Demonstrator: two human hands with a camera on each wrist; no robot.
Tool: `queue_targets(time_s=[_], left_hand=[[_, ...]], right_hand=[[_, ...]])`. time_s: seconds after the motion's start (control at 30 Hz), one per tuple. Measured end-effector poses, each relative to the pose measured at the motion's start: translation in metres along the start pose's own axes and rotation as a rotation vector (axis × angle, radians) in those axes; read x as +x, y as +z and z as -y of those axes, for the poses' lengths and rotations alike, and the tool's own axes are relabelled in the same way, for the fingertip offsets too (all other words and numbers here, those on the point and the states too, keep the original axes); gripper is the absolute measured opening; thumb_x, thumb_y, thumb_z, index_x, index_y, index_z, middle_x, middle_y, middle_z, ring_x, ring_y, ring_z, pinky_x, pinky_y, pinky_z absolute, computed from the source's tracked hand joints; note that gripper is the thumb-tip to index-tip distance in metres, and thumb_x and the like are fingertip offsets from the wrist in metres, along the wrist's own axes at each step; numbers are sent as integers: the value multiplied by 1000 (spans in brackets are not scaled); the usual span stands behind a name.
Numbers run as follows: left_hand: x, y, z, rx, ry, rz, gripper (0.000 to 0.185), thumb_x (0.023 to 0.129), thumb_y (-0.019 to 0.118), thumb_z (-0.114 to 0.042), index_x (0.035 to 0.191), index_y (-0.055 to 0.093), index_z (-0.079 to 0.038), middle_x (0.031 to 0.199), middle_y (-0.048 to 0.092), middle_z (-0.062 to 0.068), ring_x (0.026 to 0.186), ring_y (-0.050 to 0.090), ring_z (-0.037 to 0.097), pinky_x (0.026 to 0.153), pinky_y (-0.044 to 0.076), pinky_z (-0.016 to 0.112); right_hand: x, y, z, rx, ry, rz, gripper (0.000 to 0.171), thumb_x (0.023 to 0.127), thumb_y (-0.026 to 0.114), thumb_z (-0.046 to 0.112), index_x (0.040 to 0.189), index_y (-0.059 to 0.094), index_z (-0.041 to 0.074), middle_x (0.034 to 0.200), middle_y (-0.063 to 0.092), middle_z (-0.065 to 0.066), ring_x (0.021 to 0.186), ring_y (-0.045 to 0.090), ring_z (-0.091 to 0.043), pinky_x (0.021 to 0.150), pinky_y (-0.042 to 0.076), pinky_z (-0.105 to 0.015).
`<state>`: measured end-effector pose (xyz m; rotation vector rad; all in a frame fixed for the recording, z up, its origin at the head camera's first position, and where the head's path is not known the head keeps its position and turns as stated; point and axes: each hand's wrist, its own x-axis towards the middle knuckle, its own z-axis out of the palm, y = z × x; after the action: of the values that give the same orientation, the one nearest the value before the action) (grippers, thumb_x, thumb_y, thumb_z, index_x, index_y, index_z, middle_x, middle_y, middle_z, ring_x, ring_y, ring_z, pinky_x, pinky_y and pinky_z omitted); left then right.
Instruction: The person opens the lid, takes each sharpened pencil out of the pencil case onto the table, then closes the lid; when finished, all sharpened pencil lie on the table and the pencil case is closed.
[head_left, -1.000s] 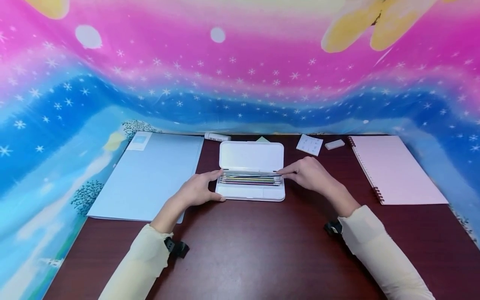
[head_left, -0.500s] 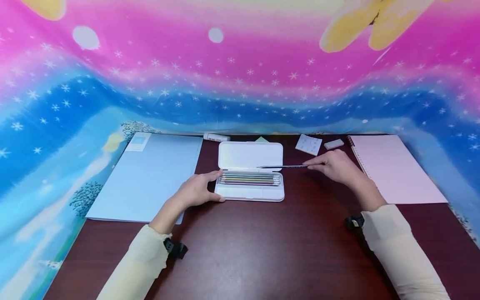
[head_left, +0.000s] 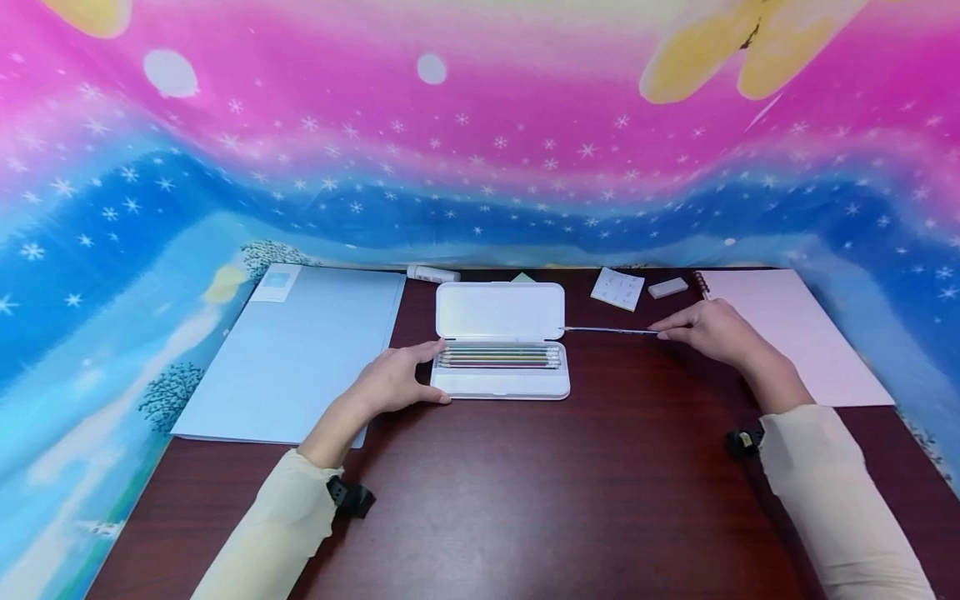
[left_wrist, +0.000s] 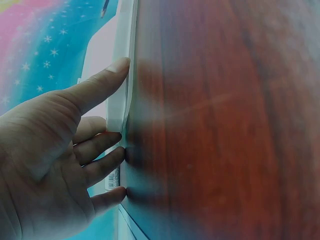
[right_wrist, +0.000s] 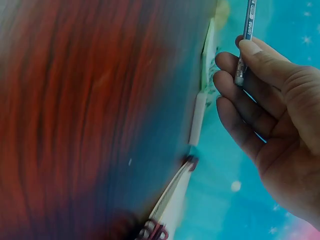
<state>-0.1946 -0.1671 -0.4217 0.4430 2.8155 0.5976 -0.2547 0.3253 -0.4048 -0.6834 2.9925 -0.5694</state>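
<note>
A white pencil case (head_left: 501, 385) lies with its lid raised on the table, several pencils (head_left: 495, 358) in a row inside it. My left hand (head_left: 390, 377) holds its left end, thumb at the front corner and fingers toward the hinge; the left wrist view shows the thumb on the case's edge (left_wrist: 118, 112). To the right of the case, my right hand (head_left: 708, 329) pinches a dark pencil (head_left: 611, 330) near its eraser end, between thumb and index finger. The pencil lies nearly level, its other end pointing left toward the lid. In the right wrist view the pencil's printed barrel (right_wrist: 249, 22) shows.
A light blue folder (head_left: 300, 358) lies on the left. At the right is a pink spiral notebook (head_left: 806, 342), partly under the right hand. Along the back are a white glue-stick-like tube (head_left: 432, 274), a printed square paper (head_left: 618, 288), a white eraser (head_left: 668, 288) and a green corner (head_left: 523, 278).
My right hand has lifted the pencil out of the case and carried it to the right, past the lid. My left hand has stayed at the case's left end.
</note>
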Motion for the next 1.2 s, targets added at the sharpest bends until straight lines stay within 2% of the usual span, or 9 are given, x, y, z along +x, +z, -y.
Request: queue_targets(time_s=[0.13, 0.27, 0.4, 0.57, 0.93, 1.2], left_hand=[[0, 0, 0, -2, 3, 1, 94, 78, 85, -48, 156, 41, -21, 159, 45, 2, 146, 44, 31, 113, 42, 50], [-1, 0, 0, -2, 12, -2, 94, 78, 85, -47, 156, 41, -18, 159, 45, 3, 145, 45, 31, 113, 42, 51], [0, 1, 0, -6, 14, -5, 94, 79, 85, -47, 156, 41, -18, 159, 45, 3, 145, 45, 31, 113, 42, 51], [-1, 2, 1, -7, 13, -9, 93, 79, 85, -47, 156, 42, -17, 159, 45, 3, 145, 45, 31, 113, 43, 51], [-1, 3, 0, -6, 6, -10, 94, 79, 85, -47, 157, 40, -19, 159, 45, 3, 145, 45, 31, 112, 43, 51], [-1, 2, 1, -5, 4, -10, 94, 79, 85, -47, 157, 39, -19, 160, 45, 3, 145, 45, 31, 112, 43, 51]], right_hand=[[-2, 0, -10, 14, 33, 16, 17, 94, 73, 16, 107, 83, 20, 103, 79, -11, 86, 70, -21, 78, 52, -38], [-3, 1, -18, 25, 63, 26, 17, 95, 71, 14, 106, 83, 17, 103, 79, -11, 97, 72, -29, 87, 54, -48], [-5, 2, -21, 30, 115, 54, 17, 96, 70, 17, 107, 82, 18, 105, 79, -12, 98, 71, -29, 86, 53, -46], [-7, 5, -24, 56, 161, 73, 15, 95, 71, 18, 105, 83, 16, 108, 78, -14, 104, 68, -34, 91, 51, -53], [-8, 13, -30, 89, 168, 79, 14, 93, 74, 17, 105, 82, 16, 112, 76, -16, 108, 65, -35, 95, 49, -55], [-4, 13, -24, 72, 145, 91, 19, 93, 73, 15, 110, 81, 14, 113, 72, -17, 106, 64, -35, 93, 50, -55]])
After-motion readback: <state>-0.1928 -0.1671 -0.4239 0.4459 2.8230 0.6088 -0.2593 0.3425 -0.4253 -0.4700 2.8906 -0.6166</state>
